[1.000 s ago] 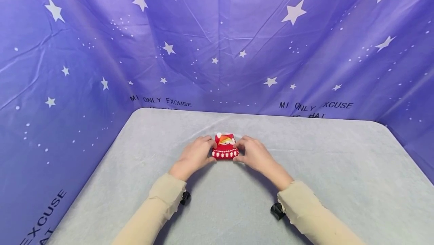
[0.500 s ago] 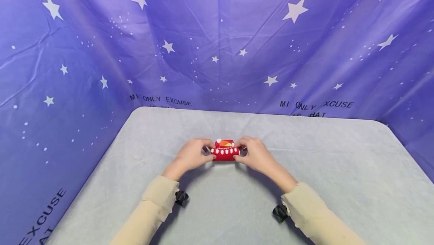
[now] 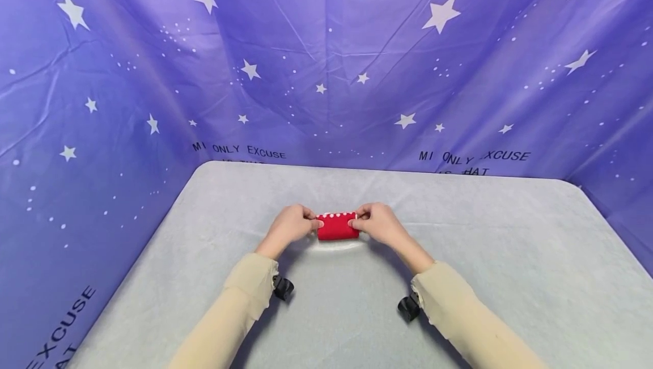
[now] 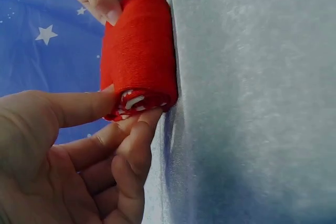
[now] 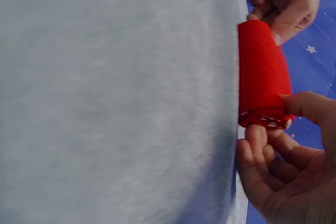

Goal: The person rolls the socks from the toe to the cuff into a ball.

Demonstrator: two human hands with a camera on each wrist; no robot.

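Observation:
A red knit sock [image 3: 338, 227] with white trim is rolled into a short cylinder at the middle of the table. The left hand [image 3: 292, 226] pinches its left end, thumb on the near face and fingers behind. On the right end, the right hand [image 3: 384, 226] holds it the same way. In the left wrist view the roll's end shows a spiral of red and white layers, between the left thumb and fingers [image 4: 139, 142]. From the right wrist, the sock [image 5: 262, 72] appears as a tight roll whose near end shows white bits. Its far side is hidden in the head view.
The sock is over a table covered in grey cloth [image 3: 347, 301]. Purple-blue curtains [image 3: 326, 74] with white stars and black lettering hang behind it and on both sides. Small black devices [image 3: 283, 288] sit at both wrists, below rolled beige sleeves.
The sock has been rolled further up from its near edge. Its orange and yellow picture and white pompom are out of sight in the head view, leaving plain red with white dots along the top.

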